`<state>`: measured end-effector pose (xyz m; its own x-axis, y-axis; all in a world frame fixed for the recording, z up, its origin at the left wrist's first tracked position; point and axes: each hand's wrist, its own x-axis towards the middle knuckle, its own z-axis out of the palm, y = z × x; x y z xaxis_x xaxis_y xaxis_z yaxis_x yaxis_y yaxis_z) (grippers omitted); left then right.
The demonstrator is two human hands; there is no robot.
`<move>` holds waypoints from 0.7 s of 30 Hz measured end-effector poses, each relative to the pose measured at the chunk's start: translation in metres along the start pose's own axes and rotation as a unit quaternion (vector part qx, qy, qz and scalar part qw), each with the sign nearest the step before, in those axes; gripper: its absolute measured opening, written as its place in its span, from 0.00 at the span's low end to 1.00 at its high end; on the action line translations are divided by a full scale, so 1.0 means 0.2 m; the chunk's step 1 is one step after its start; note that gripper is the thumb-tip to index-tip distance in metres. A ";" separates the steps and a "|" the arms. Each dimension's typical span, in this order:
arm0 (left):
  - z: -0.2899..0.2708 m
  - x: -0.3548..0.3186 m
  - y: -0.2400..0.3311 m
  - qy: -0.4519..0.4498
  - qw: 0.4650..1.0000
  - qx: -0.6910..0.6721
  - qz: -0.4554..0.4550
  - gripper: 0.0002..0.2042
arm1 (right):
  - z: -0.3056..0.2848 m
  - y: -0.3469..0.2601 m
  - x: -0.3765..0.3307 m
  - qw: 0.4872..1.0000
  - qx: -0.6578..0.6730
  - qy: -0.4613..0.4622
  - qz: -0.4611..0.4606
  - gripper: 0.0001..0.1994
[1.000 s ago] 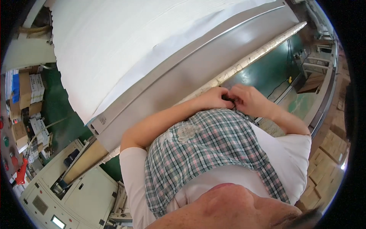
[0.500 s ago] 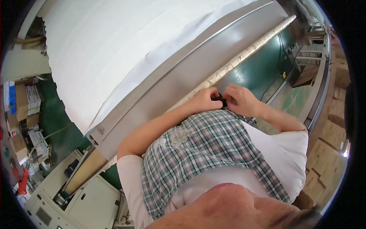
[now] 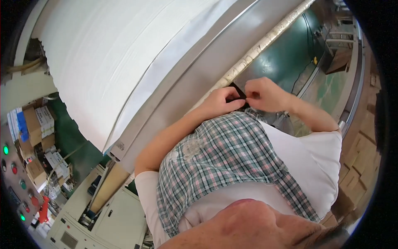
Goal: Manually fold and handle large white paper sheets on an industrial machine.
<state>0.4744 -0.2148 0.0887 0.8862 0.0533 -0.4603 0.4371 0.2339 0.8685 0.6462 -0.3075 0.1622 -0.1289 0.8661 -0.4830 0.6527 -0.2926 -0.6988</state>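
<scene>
Both hands [image 3: 244, 97] pinch small black piece [image 3: 237, 90], long axis unclear

Honestly can't make out much of the small black thing [image 3: 237, 92] I've got pinched between both hands; my left hand [image 3: 220, 101] and right hand [image 3: 265, 94] cover most of it, so its shape is anyone's guess. My fingers [image 3: 232, 103] curl under, tips hidden. The big white roll [image 3: 124, 54] runs off the top edge. My checked apron [image 3: 224, 162] blocks everything below my chest. The cardboard boxes [image 3: 35, 124] at the left are too small and bent to read.
</scene>
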 end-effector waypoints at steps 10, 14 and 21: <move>0.01 0.01 -0.05 0.034 0.997 -0.046 0.049 0.14 | 0.04 0.21 -0.02 0.952 0.261 -0.145 0.064 0.03; -0.02 -0.01 0.03 0.012 1.000 -0.002 -0.003 0.11 | -0.13 0.27 -0.01 0.979 -0.032 -0.042 -0.196 0.06; -0.01 -0.02 0.02 0.018 0.997 0.064 0.026 0.12 | -0.10 0.48 -0.07 0.877 0.196 -0.378 0.226 0.07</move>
<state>0.4730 -0.2119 0.0934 0.9027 0.0973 -0.4192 0.4096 0.1041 0.9063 0.7261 -0.3387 0.1121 -0.4774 0.1544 -0.8650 0.4777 -0.7806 -0.4030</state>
